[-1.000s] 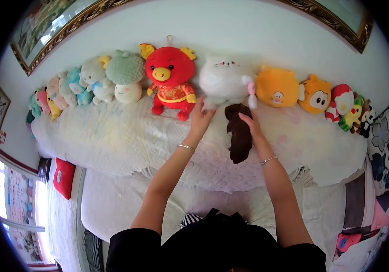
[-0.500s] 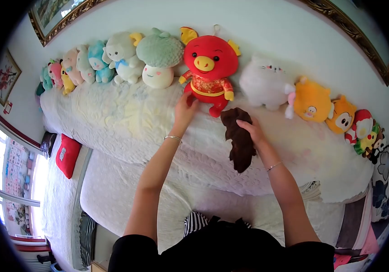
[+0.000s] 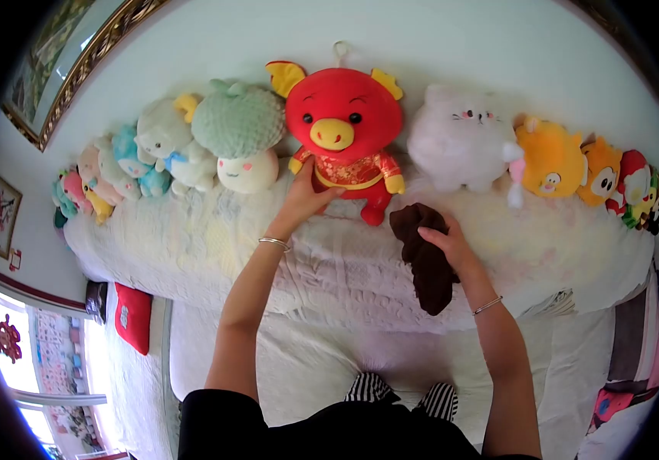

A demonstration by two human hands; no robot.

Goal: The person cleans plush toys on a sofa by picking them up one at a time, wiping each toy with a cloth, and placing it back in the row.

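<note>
A red pig plush toy with yellow ears and snout sits against the wall, dressed in a patterned red-and-gold top. My left hand grips its lower body, thumb across the front near the yellow belt; some fingers are hidden by the toy. In my right hand hangs a crumpled dark brown cloth, pinched under the thumb, just below and right of the pig's feet. A white cat-faced plush sits to the pig's right, and a green-topped plush leans close on its left.
More plush toys line the wall, including a grey one with a blue bow and a yellow one. They rest on a pale quilted cover. A red cushion lies at left. A gold picture frame hangs above.
My left hand has moved up from the pig's leg to its waist and grips it. The view has moved closer. The right hand still holds the brown cloth.
</note>
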